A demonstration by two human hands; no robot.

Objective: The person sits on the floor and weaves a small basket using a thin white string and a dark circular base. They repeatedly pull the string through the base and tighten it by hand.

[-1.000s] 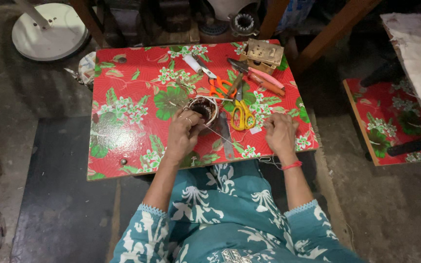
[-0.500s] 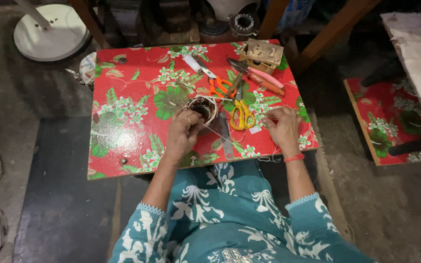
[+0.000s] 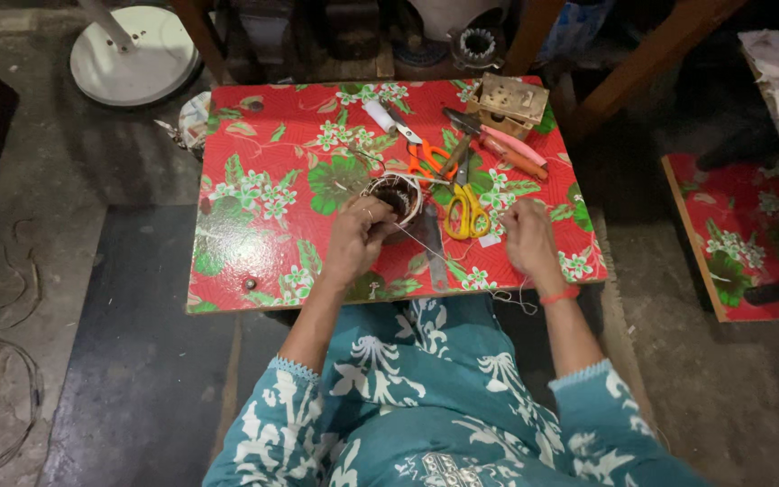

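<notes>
Drawn slightly rightward, the right hand (image 3: 526, 242) pinches a thin thread (image 3: 426, 245) taut from the wound coil (image 3: 396, 197) gripped by the left hand (image 3: 353, 239) mid-bench; keeping steady tension likely serves best.

The low table (image 3: 254, 216) wears glossy floral oilcloth; yellow scissors (image 3: 467, 213) have smooth plastic handles; the small box (image 3: 512, 101) is bare wood; the floor (image 3: 65, 271) is rough concrete.
</notes>
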